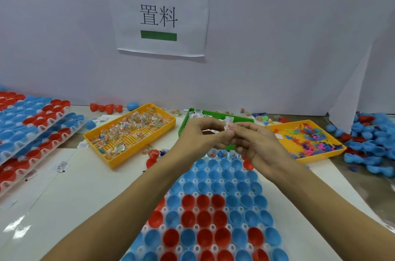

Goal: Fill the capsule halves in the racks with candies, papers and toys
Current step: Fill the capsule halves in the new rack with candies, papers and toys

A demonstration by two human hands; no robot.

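Note:
A white rack (164,210) of blue and red capsule halves lies in front of me, most of them looking empty. Above its far end my left hand (198,136) and my right hand (256,145) meet, both pinching small white folded papers (227,127) between the fingertips. Behind the hands is a green tray (188,119) with paper slips. A yellow tray (128,134) of wrapped candies sits to the left. Another yellow tray (307,139) with colourful plastic toys sits to the right.
Stacked racks (32,124) of red and blue capsule halves stand at the far left. A heap of blue capsule halves (369,143) lies at the right. Loose capsule halves (106,108) and slips are scattered near the white partition wall with a paper sign (159,15).

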